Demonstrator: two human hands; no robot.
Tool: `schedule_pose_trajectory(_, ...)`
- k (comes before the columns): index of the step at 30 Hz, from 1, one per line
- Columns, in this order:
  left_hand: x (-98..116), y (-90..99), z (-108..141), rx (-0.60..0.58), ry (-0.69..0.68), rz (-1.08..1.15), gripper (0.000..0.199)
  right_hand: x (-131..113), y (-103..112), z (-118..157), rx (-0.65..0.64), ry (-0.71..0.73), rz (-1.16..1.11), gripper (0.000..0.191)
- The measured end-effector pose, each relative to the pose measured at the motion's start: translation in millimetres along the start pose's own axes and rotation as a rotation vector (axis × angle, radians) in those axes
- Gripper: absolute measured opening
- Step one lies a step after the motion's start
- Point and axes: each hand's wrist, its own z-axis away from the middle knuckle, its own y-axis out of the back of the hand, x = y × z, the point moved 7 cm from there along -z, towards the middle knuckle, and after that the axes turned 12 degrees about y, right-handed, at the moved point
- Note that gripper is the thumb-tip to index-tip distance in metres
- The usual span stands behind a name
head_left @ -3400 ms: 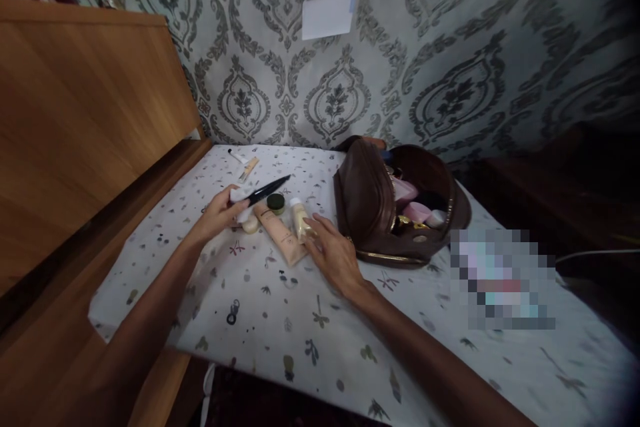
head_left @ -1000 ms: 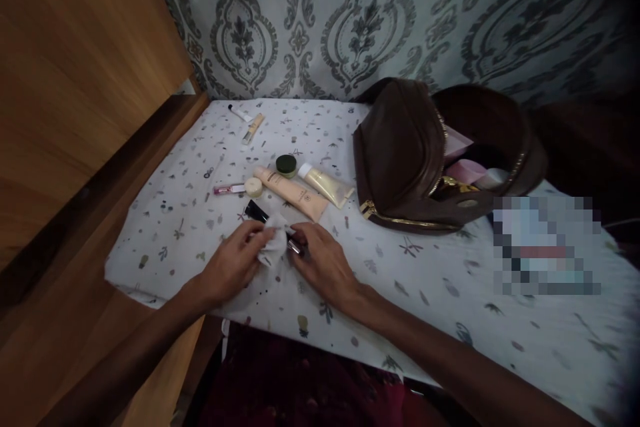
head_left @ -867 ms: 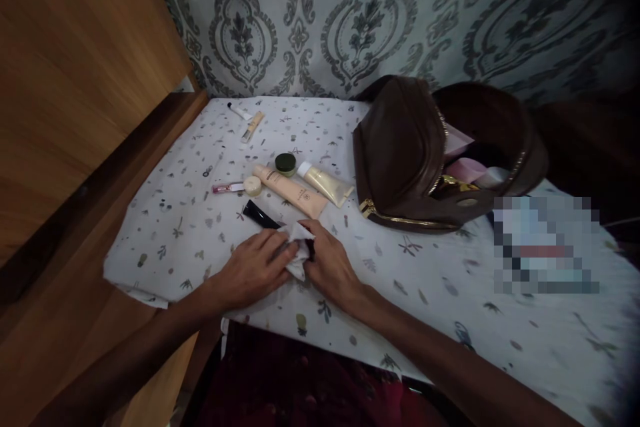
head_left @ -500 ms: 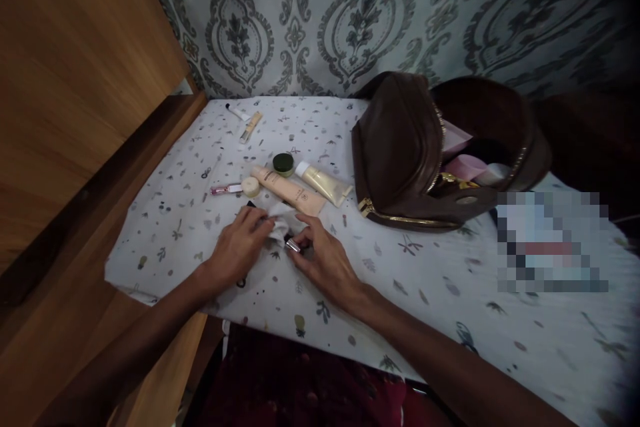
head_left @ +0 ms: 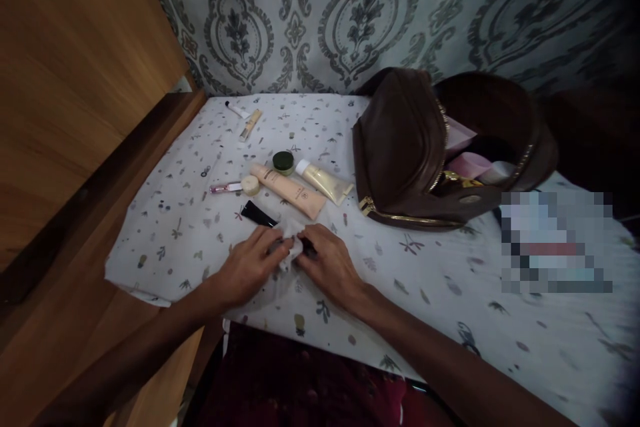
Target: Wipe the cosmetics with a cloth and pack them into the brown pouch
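Note:
Near the front of the patterned cloth, my left hand point(head_left: 253, 263) pinches a crumpled white tissue point(head_left: 286, 260). Close against it on the right, my right hand point(head_left: 327, 259) has its fingers closed round a small dark item point(head_left: 309, 251), mostly hidden, which touches the tissue. A black tube point(head_left: 258, 213) lies just beyond my left fingers. Behind the hands rest a peach tube point(head_left: 290, 191), a pale gold tube with a white cap point(head_left: 324, 181), a dark green-lidded jar point(head_left: 283, 161), a small cream round container point(head_left: 250, 185) and a pink lip gloss point(head_left: 224, 188).
An open brown bag point(head_left: 400, 147) with pink and gold items inside stands at the right. Two small tubes, one white point(head_left: 237, 110) and one beige point(head_left: 251, 125), lie at the back left. A wooden panel point(head_left: 85, 47) borders the left side.
Both hands have come together at the tissue, my left hand moving right and slightly nearer. The black tube shows more. The small silver-and-dark item at my right fingers is now mostly covered.

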Motion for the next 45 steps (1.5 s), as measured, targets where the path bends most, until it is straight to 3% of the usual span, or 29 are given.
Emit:
schedule_pose_trajectory(2,-5.2,0.0,-0.8,0.009,0.022,-0.015,0.034,0.1,0.1,0.0,0.011,0.007,-0.016,0.01)
schedule_pose_trajectory(8,-65.3,9.4,-15.2,0.006,0.273,-0.076,0.034,-3.8,3.6,-2.1,0.028,-0.002,-0.052,0.01)
schedule_pose_trajectory(11,-78.4,10.6,-19.1,-0.017,0.317,-0.076,0.031,-6.4,1.7,-1.2,-0.007,-0.003,-0.021,0.004)
schedule_pose_trajectory(15,-63.6,14.3,-19.3,0.029,0.281,-0.033,0.033,-6.6,-0.2,1.0,-0.004,0.014,-0.009,0.02)
schedule_pose_trajectory(19,-18.6,13.6,-10.7,0.065,0.086,0.077,0.039,-0.5,0.6,2.4,-0.003,-0.044,-0.067,0.02)
schedule_pose_trajectory(22,3.5,4.2,-4.2,0.033,-0.009,0.019,0.037,3.7,1.1,3.0,-0.033,-0.113,-0.096,0.023)
schedule_pose_trajectory(25,-5.0,1.5,-6.5,0.056,0.024,-0.015,0.037,4.1,2.8,2.6,-0.01,-0.129,-0.138,0.022)
schedule_pose_trajectory(29,-42.9,9.2,-17.8,0.11,0.144,-0.056,0.038,0.7,4.1,1.1,0.008,-0.065,-0.115,0.008)
schedule_pose_trajectory(33,-67.8,11.5,-24.4,0.078,0.217,-0.067,0.038,-4.8,4.5,1.0,0.001,0.028,-0.046,0.013)
schedule_pose_trajectory(41,-69.2,6.0,-27.5,0.07,0.229,-0.065,0.033,-6.6,-3.0,2.4,-0.081,0.028,0.051,0.007)
schedule_pose_trajectory(45,-46.7,8.2,-25.4,0.058,0.183,0.062,0.035,-2.7,-1.0,1.7,-0.03,0.007,-0.014,0.007)
